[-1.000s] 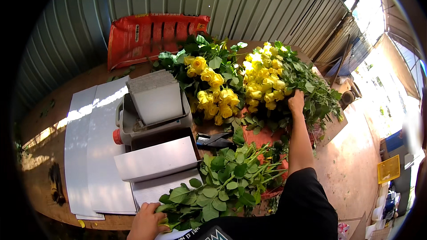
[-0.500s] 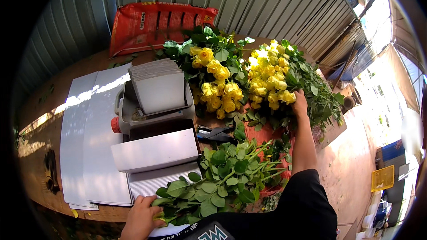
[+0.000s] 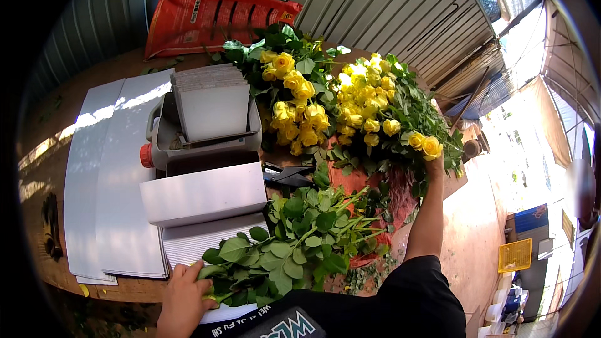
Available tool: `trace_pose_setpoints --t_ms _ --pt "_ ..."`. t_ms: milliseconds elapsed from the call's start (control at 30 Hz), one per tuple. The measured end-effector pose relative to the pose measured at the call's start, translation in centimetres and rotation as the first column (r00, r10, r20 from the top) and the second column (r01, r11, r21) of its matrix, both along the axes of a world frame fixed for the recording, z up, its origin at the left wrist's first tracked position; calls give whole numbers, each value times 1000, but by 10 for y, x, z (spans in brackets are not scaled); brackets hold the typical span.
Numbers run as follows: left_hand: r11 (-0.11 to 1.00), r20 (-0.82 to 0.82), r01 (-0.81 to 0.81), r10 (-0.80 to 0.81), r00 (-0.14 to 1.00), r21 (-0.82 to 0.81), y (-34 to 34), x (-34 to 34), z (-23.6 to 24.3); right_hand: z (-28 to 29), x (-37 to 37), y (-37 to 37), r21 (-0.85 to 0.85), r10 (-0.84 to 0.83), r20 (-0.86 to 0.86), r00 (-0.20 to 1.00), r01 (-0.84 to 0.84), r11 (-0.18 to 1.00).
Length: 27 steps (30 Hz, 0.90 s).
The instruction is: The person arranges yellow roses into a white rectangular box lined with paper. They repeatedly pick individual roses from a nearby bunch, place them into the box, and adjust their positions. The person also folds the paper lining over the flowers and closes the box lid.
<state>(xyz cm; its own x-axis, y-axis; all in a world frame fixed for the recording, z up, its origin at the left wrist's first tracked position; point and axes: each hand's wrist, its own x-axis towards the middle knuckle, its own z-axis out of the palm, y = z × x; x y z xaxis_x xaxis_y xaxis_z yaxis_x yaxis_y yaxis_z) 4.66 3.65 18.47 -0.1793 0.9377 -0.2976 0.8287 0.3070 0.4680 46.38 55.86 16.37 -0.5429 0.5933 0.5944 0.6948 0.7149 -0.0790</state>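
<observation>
At the right, my right hand (image 3: pixel 433 166) is closed just under a couple of yellow roses (image 3: pixel 423 143), apart from the pile; their stems are mostly hidden. Beside it lies a large heap of yellow roses (image 3: pixel 366 97) with dark green leaves. Another bunch of yellow roses (image 3: pixel 302 109) lies to its left. Near the front edge, my left hand (image 3: pixel 185 294) has its thumb and fingers around the left end of leafy rose stems (image 3: pixel 294 247), where a bit of yellow-green shows. These stems lie partly over a white corrugated sheet (image 3: pixel 210 238), cut ends pointing right.
A cut-open jug (image 3: pixel 206 148) with a red cap holds stacked cards (image 3: pixel 213 109). In front is a white folded card (image 3: pixel 203 194); black-handled pliers or cutters (image 3: pixel 289 175) lie beside it. Large white sheets (image 3: pixel 113 194), dark gloves (image 3: pixel 50 225) and a red bag (image 3: pixel 213 22) are also around.
My right hand has moved right and toward me, drawing a couple of yellow roses away from the heap. My left hand stays at the leafy stems. The whole view has shifted slightly.
</observation>
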Motion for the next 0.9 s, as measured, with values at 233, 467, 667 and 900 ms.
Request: trace_pose_setpoints --t_ms 233,467,667,900 --pt "999 48 -20 19 999 35 -4 -4 0 9 -76 -47 -308 -91 312 946 192 932" --pt "1000 73 -8 6 997 28 -3 -5 0 -61 -105 -40 -191 -201 687 698 440 877" --pt "999 43 0 -2 999 53 -6 -6 -2 -56 -85 -51 -175 -135 521 843 260 950" --pt "996 -84 62 -57 995 61 -5 -2 -3 70 -76 -73 103 187 -482 856 -157 982"
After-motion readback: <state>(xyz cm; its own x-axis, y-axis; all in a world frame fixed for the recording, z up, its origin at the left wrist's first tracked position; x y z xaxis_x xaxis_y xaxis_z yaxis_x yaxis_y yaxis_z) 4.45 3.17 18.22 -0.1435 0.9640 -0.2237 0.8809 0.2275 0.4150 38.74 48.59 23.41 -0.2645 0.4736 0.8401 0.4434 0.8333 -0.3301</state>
